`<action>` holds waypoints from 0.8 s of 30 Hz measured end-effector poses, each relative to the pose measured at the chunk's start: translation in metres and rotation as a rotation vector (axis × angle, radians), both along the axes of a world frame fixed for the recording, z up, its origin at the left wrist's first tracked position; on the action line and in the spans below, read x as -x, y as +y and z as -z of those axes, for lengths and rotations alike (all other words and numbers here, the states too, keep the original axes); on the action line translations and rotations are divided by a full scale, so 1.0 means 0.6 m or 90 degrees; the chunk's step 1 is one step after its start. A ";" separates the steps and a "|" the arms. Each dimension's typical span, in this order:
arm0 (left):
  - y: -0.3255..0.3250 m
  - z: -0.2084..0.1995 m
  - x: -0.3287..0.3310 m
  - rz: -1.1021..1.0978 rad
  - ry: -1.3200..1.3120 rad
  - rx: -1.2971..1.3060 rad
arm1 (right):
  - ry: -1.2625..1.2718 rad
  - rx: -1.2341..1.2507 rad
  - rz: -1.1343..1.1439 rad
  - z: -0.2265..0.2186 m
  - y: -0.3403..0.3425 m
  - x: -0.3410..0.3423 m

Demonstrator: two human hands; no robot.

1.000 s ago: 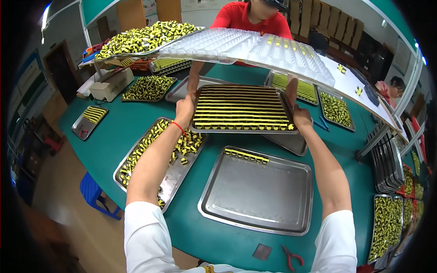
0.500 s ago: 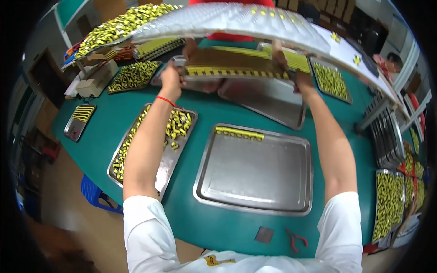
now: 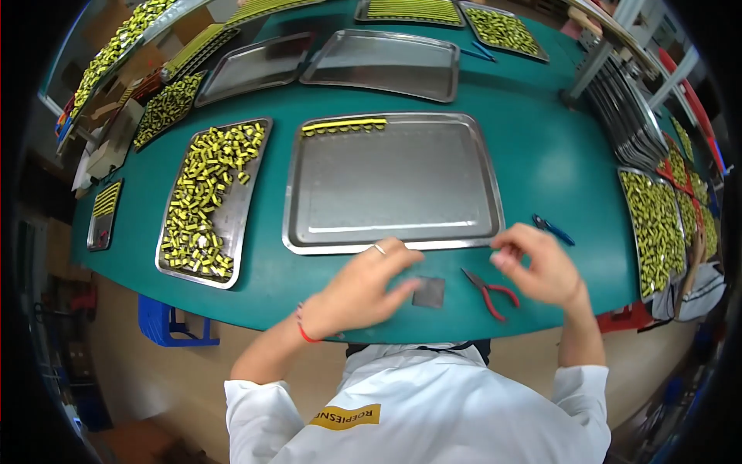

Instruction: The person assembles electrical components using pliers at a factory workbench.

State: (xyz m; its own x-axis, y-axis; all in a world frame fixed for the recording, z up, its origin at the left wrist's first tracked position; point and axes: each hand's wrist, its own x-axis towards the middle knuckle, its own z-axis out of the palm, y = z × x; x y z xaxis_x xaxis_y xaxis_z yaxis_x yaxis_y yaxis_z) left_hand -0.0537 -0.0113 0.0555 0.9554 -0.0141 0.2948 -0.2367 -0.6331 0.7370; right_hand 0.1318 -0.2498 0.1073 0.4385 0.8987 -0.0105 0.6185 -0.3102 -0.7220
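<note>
My left hand [image 3: 363,288] is empty, its fingers apart, over the table just in front of a metal tray [image 3: 402,189]. A short row of yellow-and-black pieces [image 3: 344,126] lies along the tray's far left side. Beneath my left fingertips lies a small dark square [image 3: 429,293]. My right hand [image 3: 539,264] hovers by the tray's near right corner, fingers loosely bent, thumb apart, nothing visible in it. Pliers with red handles [image 3: 490,294] rest on the table between my hands.
Left of the tray stands another tray [image 3: 241,205] full of loose yellow-and-black pieces. Blue-handled cutters [image 3: 553,230] lie to the right. Two bare trays [image 3: 386,66] sit behind. Stacked trays [image 3: 622,108] and a shelf post [image 3: 591,69] stand at the right.
Both hands have let go of a tray with rows of yellow-and-black pieces, held up at the far side, and have come back to the near edge. The view has tilted downward.
</note>
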 end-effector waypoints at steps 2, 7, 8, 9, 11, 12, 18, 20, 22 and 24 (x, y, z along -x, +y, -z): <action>-0.058 -0.003 0.004 0.024 0.011 -0.170 | -0.170 -0.005 0.046 0.041 -0.045 0.056; -0.101 0.042 0.002 0.011 0.040 -0.371 | -0.355 0.008 0.150 0.139 -0.076 0.143; -0.100 0.055 -0.004 0.002 0.032 -0.384 | -0.350 -0.018 0.173 0.162 -0.078 0.150; -0.101 0.058 -0.003 -0.007 0.052 -0.343 | -0.353 -0.035 0.165 0.170 -0.079 0.154; -0.108 0.054 -0.008 -0.017 0.141 -0.263 | -0.385 -0.075 0.201 0.185 -0.084 0.154; -0.109 0.060 -0.004 -0.028 0.127 -0.242 | -0.407 -0.114 0.213 0.181 -0.081 0.158; -0.157 0.072 0.002 -0.085 0.007 -0.330 | -0.306 -0.271 0.346 0.196 -0.095 0.152; -0.176 0.063 0.009 -0.121 0.032 -0.485 | -0.167 -0.372 0.332 0.208 -0.102 0.137; -0.179 0.084 0.008 -0.147 -0.057 -0.467 | -0.131 -0.370 0.307 0.213 -0.101 0.118; -0.173 0.087 0.000 -0.102 -0.150 -0.364 | 0.205 -0.523 0.329 0.212 -0.083 0.107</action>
